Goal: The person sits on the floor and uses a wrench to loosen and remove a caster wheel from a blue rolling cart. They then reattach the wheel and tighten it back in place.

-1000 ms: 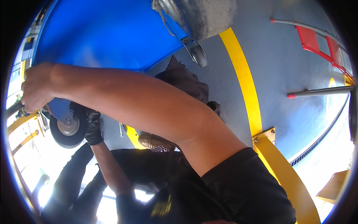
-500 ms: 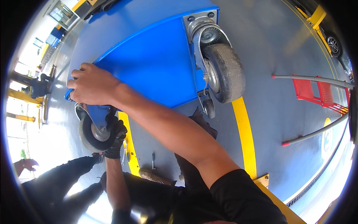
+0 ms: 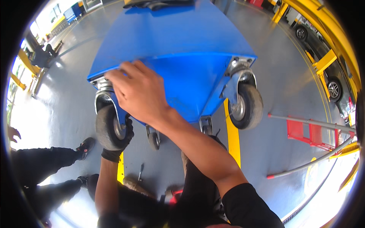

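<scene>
A blue metal cart [image 3: 186, 34] is tipped so that its underside faces me. Its left corner carries a swivel caster [image 3: 106, 127] with a grey rubber wheel and a metal fork. My left hand [image 3: 128, 135], in a black glove, wraps round this caster from behind and below; the wheel partly hides its fingers. Bare and slightly blurred, my right hand [image 3: 142, 91] is at the cart's lower edge beside the caster's mounting plate. Its fingers curl inward, and what they hold, if anything, is hidden. A matching caster [image 3: 249, 106] sits on the right corner.
Two smaller wheels, one a caster [image 3: 153, 140], show under the cart. A slim hand tool [image 3: 141, 171] lies on the floor by my foot. Another person's dark-trousered legs [image 3: 45, 161] are at left. A red and grey folding step ladder [image 3: 315, 133] lies right; yellow lift posts [image 3: 327, 62] stand beyond.
My view has turned, and the cart now appears more level. My right hand has shifted from the cart's left corner to just right of it. My left hand stays at the same caster.
</scene>
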`<state>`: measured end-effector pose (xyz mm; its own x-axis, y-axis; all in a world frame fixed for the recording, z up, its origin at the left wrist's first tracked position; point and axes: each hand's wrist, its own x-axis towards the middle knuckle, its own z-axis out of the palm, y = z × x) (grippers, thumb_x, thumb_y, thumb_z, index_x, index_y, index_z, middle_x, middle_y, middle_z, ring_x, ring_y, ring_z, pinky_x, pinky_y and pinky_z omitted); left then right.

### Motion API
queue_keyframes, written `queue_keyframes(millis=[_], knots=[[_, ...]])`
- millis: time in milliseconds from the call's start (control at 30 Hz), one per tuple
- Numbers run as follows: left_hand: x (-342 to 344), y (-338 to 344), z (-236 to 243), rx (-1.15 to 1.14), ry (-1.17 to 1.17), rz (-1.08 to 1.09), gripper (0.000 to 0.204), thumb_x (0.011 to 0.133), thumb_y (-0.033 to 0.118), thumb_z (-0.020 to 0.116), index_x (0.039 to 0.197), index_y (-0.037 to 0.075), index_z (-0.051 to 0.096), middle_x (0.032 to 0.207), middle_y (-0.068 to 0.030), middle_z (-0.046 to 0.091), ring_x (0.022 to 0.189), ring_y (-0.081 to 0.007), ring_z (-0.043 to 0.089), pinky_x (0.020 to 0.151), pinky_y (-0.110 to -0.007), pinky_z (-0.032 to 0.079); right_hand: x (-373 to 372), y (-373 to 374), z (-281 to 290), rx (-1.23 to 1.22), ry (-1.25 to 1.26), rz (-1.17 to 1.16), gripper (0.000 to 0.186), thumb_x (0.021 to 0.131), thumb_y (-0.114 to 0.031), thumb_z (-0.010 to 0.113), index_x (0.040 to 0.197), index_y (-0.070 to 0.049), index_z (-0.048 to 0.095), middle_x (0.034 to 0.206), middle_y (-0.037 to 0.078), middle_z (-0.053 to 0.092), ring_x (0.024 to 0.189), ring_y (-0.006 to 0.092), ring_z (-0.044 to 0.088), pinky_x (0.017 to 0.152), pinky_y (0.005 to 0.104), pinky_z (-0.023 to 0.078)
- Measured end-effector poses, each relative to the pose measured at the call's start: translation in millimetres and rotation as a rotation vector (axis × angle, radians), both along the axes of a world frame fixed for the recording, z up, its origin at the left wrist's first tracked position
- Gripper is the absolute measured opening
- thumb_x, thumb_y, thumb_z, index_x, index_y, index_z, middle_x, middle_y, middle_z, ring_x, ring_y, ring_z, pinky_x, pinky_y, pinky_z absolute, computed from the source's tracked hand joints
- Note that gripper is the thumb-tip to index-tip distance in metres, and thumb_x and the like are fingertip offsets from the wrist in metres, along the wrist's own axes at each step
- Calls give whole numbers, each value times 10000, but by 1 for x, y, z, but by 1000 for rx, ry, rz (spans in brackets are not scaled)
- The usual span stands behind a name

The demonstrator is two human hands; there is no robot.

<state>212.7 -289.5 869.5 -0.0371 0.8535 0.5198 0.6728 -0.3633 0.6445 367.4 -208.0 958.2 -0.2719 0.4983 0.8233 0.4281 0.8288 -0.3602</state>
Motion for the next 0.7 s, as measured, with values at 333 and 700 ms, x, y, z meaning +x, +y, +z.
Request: queue_keyframes(millis=[333,700], knots=[[-65,-52,-62,-698,-1447,-270,417,986,-16,485,1399,-61,454,1223,-92,621,1073,-142,640,913,-277,532,-4,-42,-66,-867,-715,82,209,887,-222,654,1033,-79,702,863,171,719,843,373,694,759,502,533],[-61,-48,-119,-588,-1231,-162,519,1019,212,521,1437,-81,428,1288,-143,599,1170,-198,577,1014,-294,449,-63,-95,-222,-1137,291,391,407,856,-173,754,1208,-29,607,1053,73,693,939,168,652,849,334,529]])
